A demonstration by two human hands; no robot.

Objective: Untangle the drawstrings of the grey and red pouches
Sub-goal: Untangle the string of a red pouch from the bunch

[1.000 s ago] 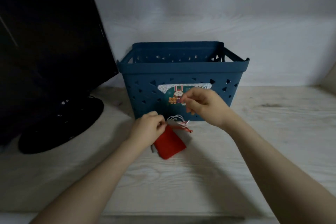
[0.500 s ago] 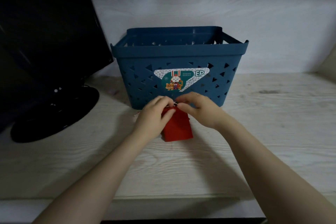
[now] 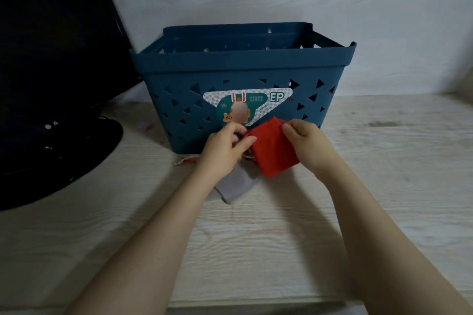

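My forearms enter from the lower edge of the frame and meet at center, above the pale wood-grain tabletop (image 3: 256, 250). The grey pouch (image 3: 236, 184) lies flat on the tabletop just below center, partly under my left hand (image 3: 224, 151). My left fingers (image 3: 247, 141) are curled, pinching the left edge of the red pouch (image 3: 273, 151) near its mouth. My right hand (image 3: 307, 140) pinches the upper right corner of the red pouch, fingers curled round the fabric. The red pouch is held tilted between both hands, just above the grey pouch. A short length of drawstring (image 3: 185, 160) lies on the tabletop left of my left hand. Behind the hands stands a blue basket (image 3: 243, 64) bearing a sticker (image 3: 256, 102). A black monitor (image 3: 51, 59) occupies the upper left of the frame.
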